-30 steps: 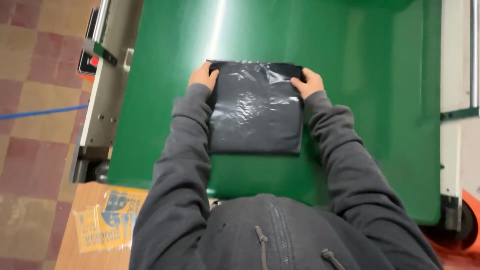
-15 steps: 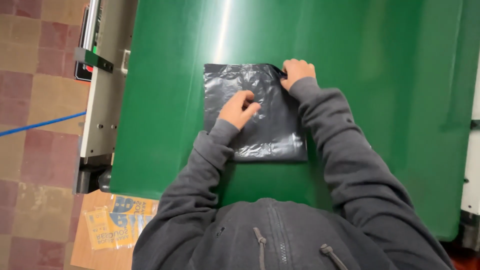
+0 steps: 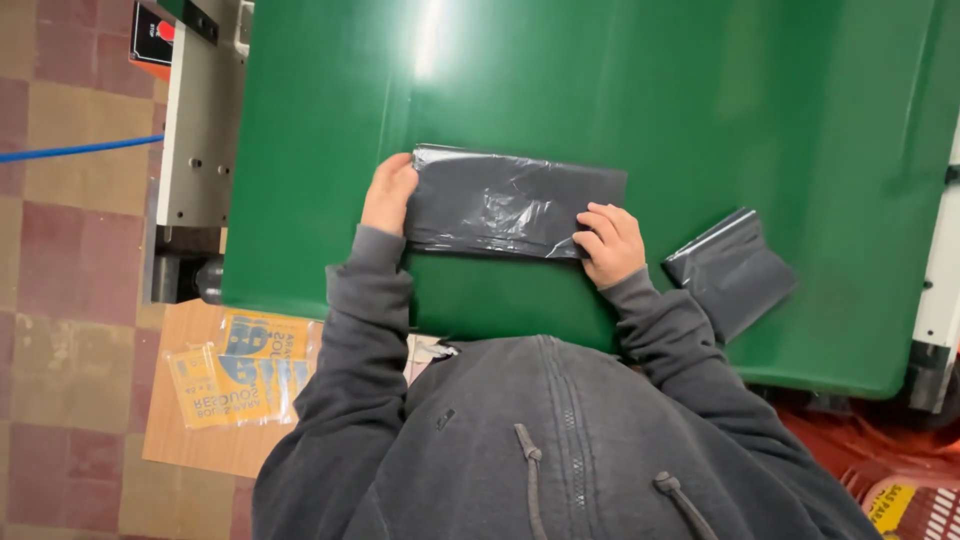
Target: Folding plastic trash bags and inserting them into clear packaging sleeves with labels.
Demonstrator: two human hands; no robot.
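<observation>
Seen from above, over a dark grey hooded top with drawcords. Flat on the glossy green bench, roughly at its middle and close to the near edge: a folded dark grey plastic bag, now a long, narrow, crinkled strip lying crosswise, its film catching the light.

Left hand at the strip's left end, fingers curled over the short edge, holding that end down against the bench. Right hand at the strip's lower right corner, fingers bent and spread a little, fingertips pressing on the plastic; whether pinching the film or only pressing it, cannot tell. Both sleeves reaching forward from the body, forearms apart, the strip spanning the gap between the two hands.

To the right, apart from the strip and near the right forearm: a second folded dark grey plastic bag, smaller, lying at a slant on the green surface, untouched.

Along the bench's left side, a grey metal frame with bolt holes, and above it a small black and red box. On the tiled floor, a blue line running across, and below the bench's near left corner a piece of brown cardboard carrying a yellow printed packet. At the lower right corner, part of a red plastic crate.
</observation>
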